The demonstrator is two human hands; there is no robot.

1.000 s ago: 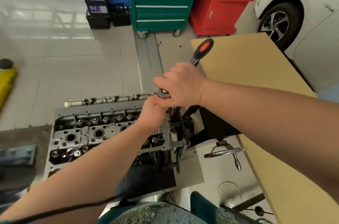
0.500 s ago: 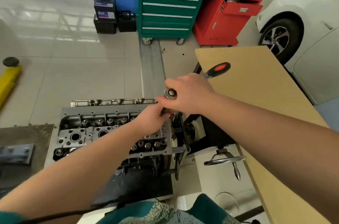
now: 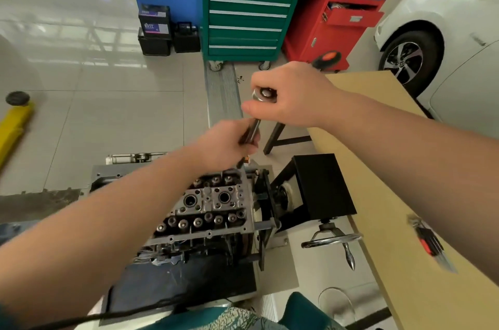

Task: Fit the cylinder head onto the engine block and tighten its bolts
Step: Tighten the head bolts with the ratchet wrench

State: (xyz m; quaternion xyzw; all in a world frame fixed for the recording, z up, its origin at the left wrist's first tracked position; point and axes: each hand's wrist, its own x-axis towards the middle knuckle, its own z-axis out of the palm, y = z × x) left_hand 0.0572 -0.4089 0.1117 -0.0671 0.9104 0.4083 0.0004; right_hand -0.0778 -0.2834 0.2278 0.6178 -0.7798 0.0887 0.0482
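The grey cylinder head (image 3: 213, 202) sits on the engine block, held in a stand, with valve springs and plug wells showing. My right hand (image 3: 291, 97) grips the ratchet wrench (image 3: 264, 94) at its round head; its black and orange handle end (image 3: 326, 58) pokes out behind the hand. My left hand (image 3: 224, 144) holds the dark extension bar (image 3: 252, 130) that hangs down from the ratchet. The bar's lower end is above the head's far right edge, and my left hand hides where it ends.
A tan workbench (image 3: 383, 194) runs along the right with a red-handled hex key set (image 3: 429, 243) on it. The stand's chrome handwheel (image 3: 332, 240) sticks out near the bench. Green (image 3: 251, 5) and red (image 3: 337, 13) tool cabinets, batteries (image 3: 155, 30) and a white car (image 3: 445, 32) stand behind.
Both hands have risen with the ratchet and extension, away from the cylinder head. The ratchet handle swung back behind my right hand. The camera view shifted too.
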